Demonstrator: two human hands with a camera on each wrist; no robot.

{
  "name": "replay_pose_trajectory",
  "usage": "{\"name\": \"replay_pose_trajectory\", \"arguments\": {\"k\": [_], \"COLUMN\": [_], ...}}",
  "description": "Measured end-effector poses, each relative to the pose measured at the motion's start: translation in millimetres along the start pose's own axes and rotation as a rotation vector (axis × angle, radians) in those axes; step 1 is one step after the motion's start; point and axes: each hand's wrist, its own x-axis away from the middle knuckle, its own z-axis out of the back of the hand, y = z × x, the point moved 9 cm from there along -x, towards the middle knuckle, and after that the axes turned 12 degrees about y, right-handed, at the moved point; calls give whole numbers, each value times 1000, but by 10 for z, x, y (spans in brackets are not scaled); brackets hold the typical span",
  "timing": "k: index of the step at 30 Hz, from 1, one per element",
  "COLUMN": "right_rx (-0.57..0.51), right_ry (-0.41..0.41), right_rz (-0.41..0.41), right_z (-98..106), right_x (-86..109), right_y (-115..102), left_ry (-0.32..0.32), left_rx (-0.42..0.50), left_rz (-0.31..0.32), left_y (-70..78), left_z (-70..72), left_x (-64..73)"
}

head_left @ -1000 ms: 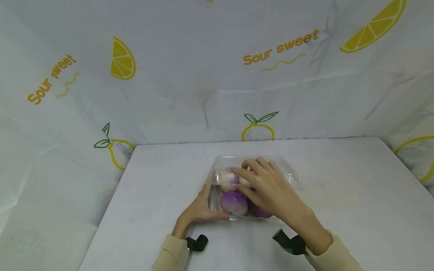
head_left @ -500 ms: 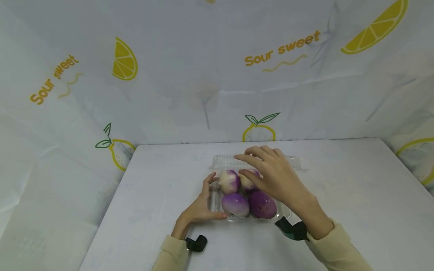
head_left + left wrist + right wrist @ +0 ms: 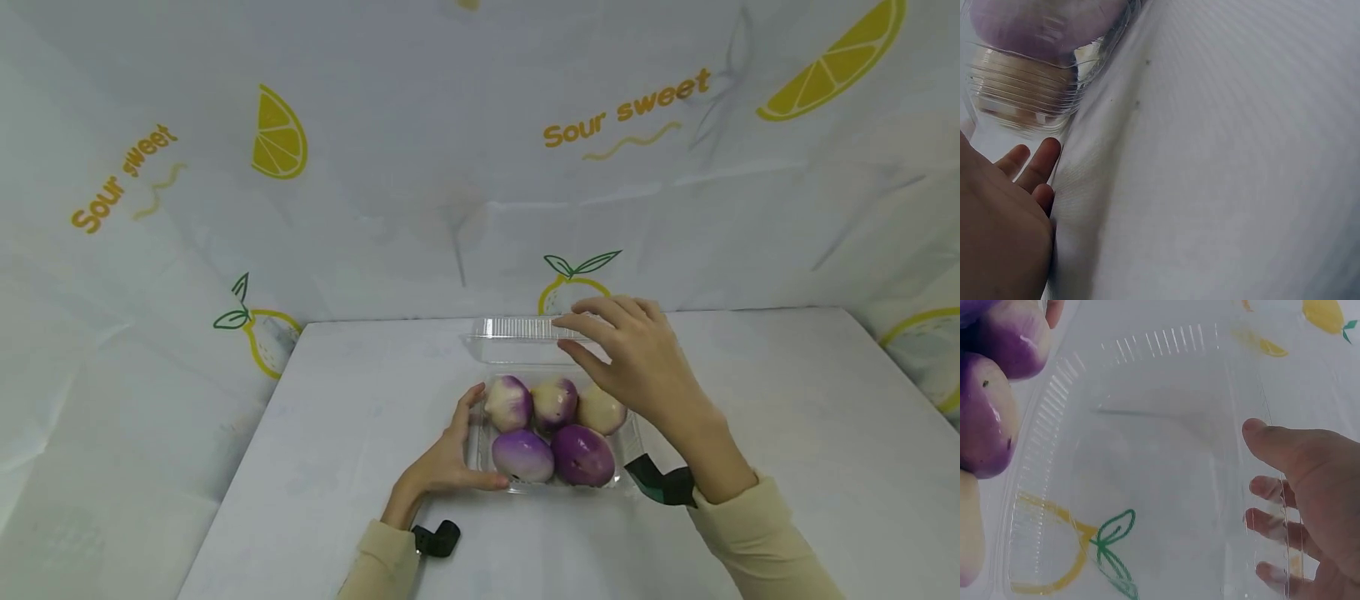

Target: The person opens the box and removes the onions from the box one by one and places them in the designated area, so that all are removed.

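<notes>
A clear plastic clamshell container [image 3: 483, 454] stands on the table, its lid [image 3: 517, 329] raised at the back. Inside it lie several purple-and-white turnips [image 3: 525, 454], in a front and a back row. My left hand [image 3: 446, 458] holds the container's left side, thumb at the front corner, forefinger towards the back. In the left wrist view the other fingers [image 3: 1041, 165] rest low beside its ribbed wall. My right hand [image 3: 645, 358] is around the free edge of the lid. In the right wrist view its thumb lies in front, while the other fingers show through the clear plastic.
The white table [image 3: 360, 400] reaches past the container on both sides. Behind it hangs a white cloth [image 3: 420, 167] printed with lemons and words. A black wrist camera [image 3: 437, 538] sits on the left wrist, another [image 3: 663, 483] on the right.
My right hand has moved back and up, swinging the lid away from over the turnips, which now show from above. My left hand stays at the container's left side.
</notes>
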Motion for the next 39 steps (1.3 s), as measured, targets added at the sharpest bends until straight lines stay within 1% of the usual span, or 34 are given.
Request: {"name": "replay_pose_trajectory", "arguments": {"k": [3, 7, 10, 15, 19, 23, 26, 28, 30, 31, 35, 39], "right_rx": [0, -13, -47, -156, -239, -342, -472, -541, -576, -582, -581, -596], "right_ry": [25, 83, 112, 125, 166, 227, 264, 272, 258, 241, 140, 64], "right_rz": [-47, -114, -182, -287, -362, -518, -667, -747, -812, -831, -865, -894], "right_z": [69, 159, 189, 130, 62, 1, -48, -80, -117, -139, -244, -344], "right_x": [1, 9, 31, 87, 138, 234, 339, 411, 479, 509, 604, 698], "right_y": [114, 265, 391, 574, 714, 926, 1083, 1168, 1233, 1256, 1306, 1349], "left_ry": [-1, -2, -3, -2, -9, -12, -13, -16, -19, -21, -22, -29], "left_rx": [6, 2, -4, -3, -3, -9, -12, -19, -24, -26, -31, -25], "left_rz": [3, 15, 33, 48, 44, 46, 45, 39, 31, 24, 2, -15], "left_y": [0, -3, -14, -33, -27, -25, -19, -12, -7, -3, 6, 18], "left_z": [-3, -8, -10, -5, -13, -17, -16, -16, -15, -15, -9, -13], "left_x": [2, 5, 7, 9, 8, 6, 6, 5, 4, 3, 3, 9]}}
